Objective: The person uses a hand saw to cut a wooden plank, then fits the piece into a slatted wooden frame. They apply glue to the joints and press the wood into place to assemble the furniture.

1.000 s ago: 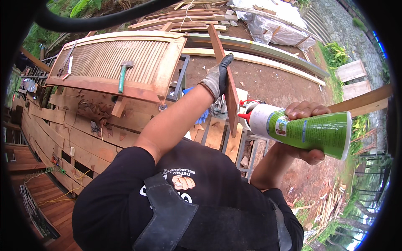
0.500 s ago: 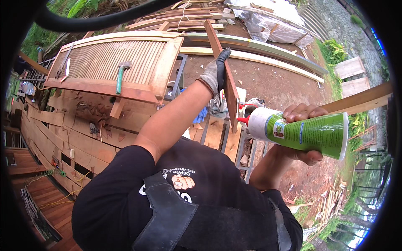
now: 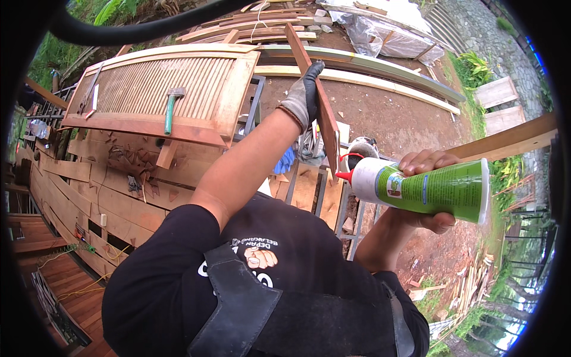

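Note:
My left hand (image 3: 302, 98), in a grey and black work glove, is closed round a long reddish-brown wooden board (image 3: 326, 116), held up on a slant. In my bare right hand (image 3: 433, 187) lies a green and white glue bottle (image 3: 440, 189), tipped on its side. Its red nozzle (image 3: 344, 176) points left, at the near end of the board's edge. A thin pale line shows along that edge; whether the nozzle tip touches the wood I cannot tell.
To the left, a louvred wooden panel (image 3: 229, 113) carries a green-handled hammer (image 3: 171, 112). A bucket (image 3: 361, 149) and a blue cloth (image 3: 286, 160) sit beyond the board. Stacked planks (image 3: 273, 27) lie at the back, and a wooden beam (image 3: 505, 138) juts in from the right.
The board and my left hand have shifted slightly left. My right hand has brought the glue bottle a little left, its nozzle now lower along the board's near end.

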The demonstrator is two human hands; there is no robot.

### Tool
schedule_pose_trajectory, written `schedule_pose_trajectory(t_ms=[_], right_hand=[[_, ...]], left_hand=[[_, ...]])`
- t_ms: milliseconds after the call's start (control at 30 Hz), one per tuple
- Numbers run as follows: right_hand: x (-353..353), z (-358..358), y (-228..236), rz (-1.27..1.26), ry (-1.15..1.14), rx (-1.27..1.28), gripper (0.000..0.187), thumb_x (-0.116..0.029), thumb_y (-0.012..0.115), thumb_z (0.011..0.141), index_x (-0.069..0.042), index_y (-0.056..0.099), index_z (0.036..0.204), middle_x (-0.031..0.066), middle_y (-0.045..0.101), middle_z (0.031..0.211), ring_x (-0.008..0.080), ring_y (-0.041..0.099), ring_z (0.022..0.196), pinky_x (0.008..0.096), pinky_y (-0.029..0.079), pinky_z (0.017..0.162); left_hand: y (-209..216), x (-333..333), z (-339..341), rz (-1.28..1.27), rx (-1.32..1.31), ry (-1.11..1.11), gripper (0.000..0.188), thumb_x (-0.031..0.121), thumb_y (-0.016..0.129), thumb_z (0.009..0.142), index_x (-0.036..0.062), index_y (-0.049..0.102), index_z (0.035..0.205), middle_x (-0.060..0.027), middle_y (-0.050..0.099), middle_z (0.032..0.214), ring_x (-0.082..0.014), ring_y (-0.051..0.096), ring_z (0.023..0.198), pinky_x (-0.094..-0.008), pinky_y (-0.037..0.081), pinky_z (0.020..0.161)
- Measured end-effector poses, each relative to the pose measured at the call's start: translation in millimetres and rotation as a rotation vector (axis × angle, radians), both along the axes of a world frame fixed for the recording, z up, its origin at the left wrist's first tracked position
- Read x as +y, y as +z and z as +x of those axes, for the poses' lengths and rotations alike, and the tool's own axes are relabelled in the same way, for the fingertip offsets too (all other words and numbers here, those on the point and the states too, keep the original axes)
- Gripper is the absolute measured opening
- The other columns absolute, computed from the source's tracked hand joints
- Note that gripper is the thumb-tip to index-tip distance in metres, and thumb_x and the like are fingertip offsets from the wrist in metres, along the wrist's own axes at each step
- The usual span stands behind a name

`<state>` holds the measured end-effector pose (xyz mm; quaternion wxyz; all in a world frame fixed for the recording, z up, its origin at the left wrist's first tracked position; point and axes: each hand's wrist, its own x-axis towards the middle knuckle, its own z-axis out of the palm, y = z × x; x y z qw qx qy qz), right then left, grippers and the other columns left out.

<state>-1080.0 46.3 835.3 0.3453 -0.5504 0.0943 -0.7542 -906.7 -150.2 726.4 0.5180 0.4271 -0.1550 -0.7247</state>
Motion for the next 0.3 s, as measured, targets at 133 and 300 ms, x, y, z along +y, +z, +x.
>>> schedule_pose_trajectory(t_ms=[133,300], right_hand=[[-0.8,-4.1,-13.8,0.098,-0.064,0.081,0.082,-0.049,0.09,0.066,0.004,0.053,0.116,0.013,0.064,0.092,0.0272,0.069,0.081,0.0377,0.06,0.071],[10.9,-26.1,-55.5,0.499,-0.307,0.384,0.093,-0.051,0.086,0.073,0.004,0.045,0.136,0.017,0.062,0.103,0.0291,0.067,0.09,0.0431,0.058,0.083]], left_hand=[[5.8,-1.4,8.3,-0.02,0.102,0.031,0.048,0.051,0.08,0.079,0.017,0.054,0.1,0.001,0.043,0.063,-0.016,0.046,0.049,-0.0342,0.043,0.048],[-33.8,-33.8,85.7,-0.114,0.143,-0.1,0.054,0.049,0.079,0.08,0.0159,0.053,0.115,-0.011,0.052,0.081,-0.0262,0.057,0.066,-0.0458,0.05,0.061]])
